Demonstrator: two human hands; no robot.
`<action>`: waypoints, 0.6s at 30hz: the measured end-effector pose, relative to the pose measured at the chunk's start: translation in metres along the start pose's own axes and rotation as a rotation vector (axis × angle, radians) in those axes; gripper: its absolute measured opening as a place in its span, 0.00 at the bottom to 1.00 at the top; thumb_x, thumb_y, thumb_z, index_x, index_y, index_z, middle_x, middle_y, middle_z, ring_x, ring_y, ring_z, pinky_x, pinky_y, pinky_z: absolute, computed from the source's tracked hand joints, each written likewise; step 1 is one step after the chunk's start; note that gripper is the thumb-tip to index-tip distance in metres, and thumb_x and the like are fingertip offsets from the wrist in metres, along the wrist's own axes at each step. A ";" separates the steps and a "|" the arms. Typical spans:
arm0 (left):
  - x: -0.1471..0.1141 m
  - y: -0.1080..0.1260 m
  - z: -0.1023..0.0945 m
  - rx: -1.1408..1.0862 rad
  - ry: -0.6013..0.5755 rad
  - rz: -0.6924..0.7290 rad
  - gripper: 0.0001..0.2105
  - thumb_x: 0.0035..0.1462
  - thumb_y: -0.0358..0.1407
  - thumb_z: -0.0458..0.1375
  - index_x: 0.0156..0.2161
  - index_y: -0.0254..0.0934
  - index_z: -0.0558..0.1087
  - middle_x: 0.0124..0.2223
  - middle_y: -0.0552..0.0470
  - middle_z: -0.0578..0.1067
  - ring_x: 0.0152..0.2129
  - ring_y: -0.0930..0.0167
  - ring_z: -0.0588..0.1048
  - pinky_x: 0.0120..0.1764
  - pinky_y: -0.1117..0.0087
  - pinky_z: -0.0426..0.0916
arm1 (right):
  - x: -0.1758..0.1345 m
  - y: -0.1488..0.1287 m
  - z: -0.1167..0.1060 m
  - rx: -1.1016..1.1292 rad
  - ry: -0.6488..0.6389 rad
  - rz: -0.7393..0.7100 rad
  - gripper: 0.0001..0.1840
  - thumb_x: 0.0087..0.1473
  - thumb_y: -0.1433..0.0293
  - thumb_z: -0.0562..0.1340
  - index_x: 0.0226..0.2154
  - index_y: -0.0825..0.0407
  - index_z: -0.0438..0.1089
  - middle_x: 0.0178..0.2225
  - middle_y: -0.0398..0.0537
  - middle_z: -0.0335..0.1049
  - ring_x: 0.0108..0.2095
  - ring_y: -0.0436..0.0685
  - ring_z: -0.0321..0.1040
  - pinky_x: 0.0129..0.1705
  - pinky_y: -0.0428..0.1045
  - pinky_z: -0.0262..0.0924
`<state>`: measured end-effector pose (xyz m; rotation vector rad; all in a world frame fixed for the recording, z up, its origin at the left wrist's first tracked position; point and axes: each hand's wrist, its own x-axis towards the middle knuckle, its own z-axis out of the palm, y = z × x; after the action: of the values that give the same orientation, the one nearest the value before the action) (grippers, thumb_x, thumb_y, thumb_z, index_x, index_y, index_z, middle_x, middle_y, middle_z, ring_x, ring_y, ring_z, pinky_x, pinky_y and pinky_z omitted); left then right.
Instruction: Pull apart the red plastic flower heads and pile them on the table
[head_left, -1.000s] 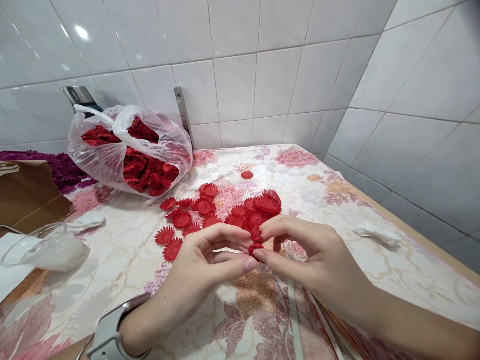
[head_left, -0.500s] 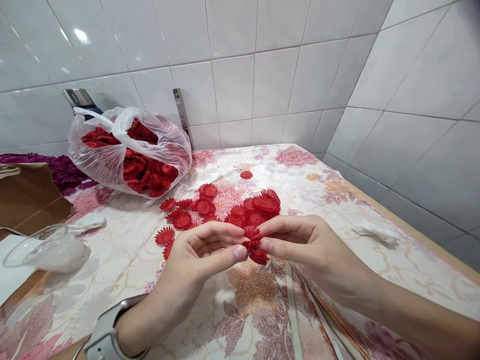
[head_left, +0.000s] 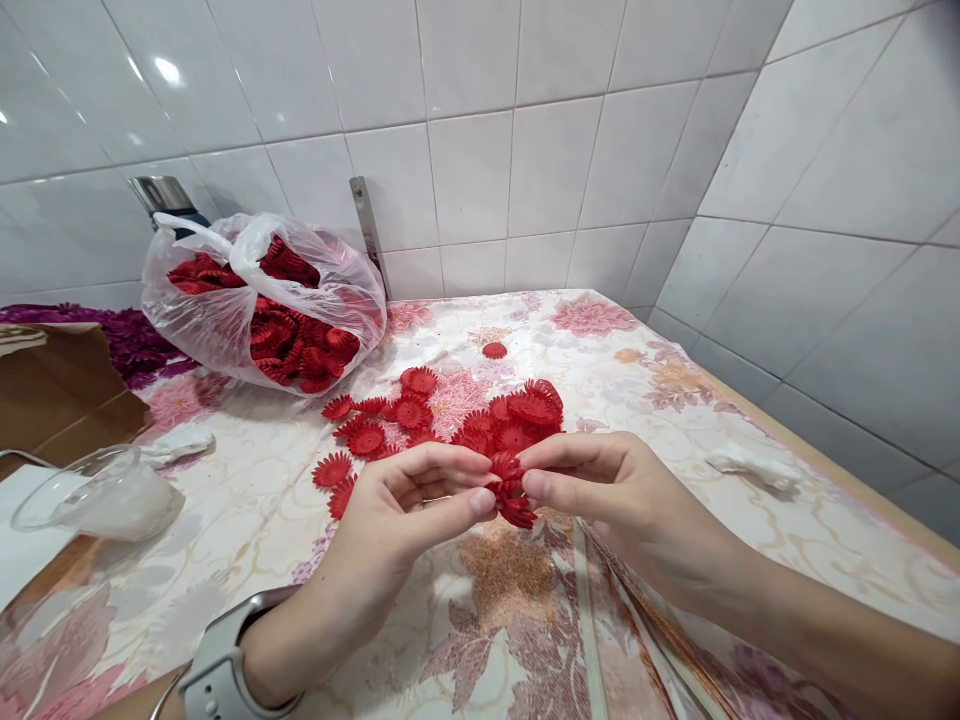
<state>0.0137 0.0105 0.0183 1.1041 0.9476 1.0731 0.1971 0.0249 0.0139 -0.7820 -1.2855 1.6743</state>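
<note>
Between both hands is a red fringed flower point(head_left: 513, 490), its petals curled and partly covered by fingertips. My left hand point(head_left: 416, 500) pinches its left side with thumb and fingers; a grey watch is on that wrist. From the other side, my right hand point(head_left: 607, 480) pinches the same flower between thumb and forefinger. Just beyond the fingers lies a pile of red flowers point(head_left: 517, 420), some stacked together. More loose red flowers point(head_left: 365, 438) are spread to the left, and a single red flower point(head_left: 494, 350) lies farther back.
A clear plastic bag point(head_left: 360, 300) of red flowers stands at the back left, before a bottle point(head_left: 172, 200). Purple flowers point(head_left: 142, 345), a brown cardboard piece point(head_left: 67, 390) and a clear cup point(head_left: 112, 500) with whitish contents are left. Crumpled white tissue point(head_left: 754, 470) lies right.
The whole view has shifted slightly. Both hands keep nearly the same pinch on the red flower, with hardly any finger movement.
</note>
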 end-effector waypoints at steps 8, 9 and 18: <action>0.000 0.001 0.001 -0.018 0.002 0.014 0.07 0.44 0.30 0.68 0.31 0.40 0.78 0.30 0.56 0.80 0.29 0.75 0.77 0.34 0.79 0.71 | 0.002 0.002 -0.001 0.071 -0.032 -0.007 0.02 0.46 0.71 0.68 0.28 0.51 0.77 0.26 0.42 0.75 0.29 0.49 0.70 0.34 0.45 0.62; 0.000 0.001 0.001 -0.020 0.000 0.015 0.07 0.44 0.30 0.68 0.31 0.40 0.78 0.30 0.56 0.80 0.28 0.75 0.77 0.34 0.78 0.71 | 0.002 0.003 -0.001 0.079 -0.036 -0.010 0.02 0.46 0.71 0.68 0.28 0.51 0.77 0.26 0.42 0.75 0.28 0.49 0.70 0.34 0.45 0.62; -0.001 0.000 0.000 -0.019 -0.029 0.012 0.06 0.45 0.30 0.67 0.32 0.40 0.78 0.30 0.55 0.80 0.29 0.74 0.77 0.35 0.76 0.71 | 0.003 0.005 -0.002 0.070 0.007 -0.022 0.03 0.43 0.70 0.70 0.26 0.50 0.77 0.26 0.41 0.75 0.28 0.47 0.69 0.34 0.44 0.61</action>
<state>0.0133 0.0099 0.0184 1.1082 0.9076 1.0713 0.1961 0.0284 0.0089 -0.7289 -1.2200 1.6883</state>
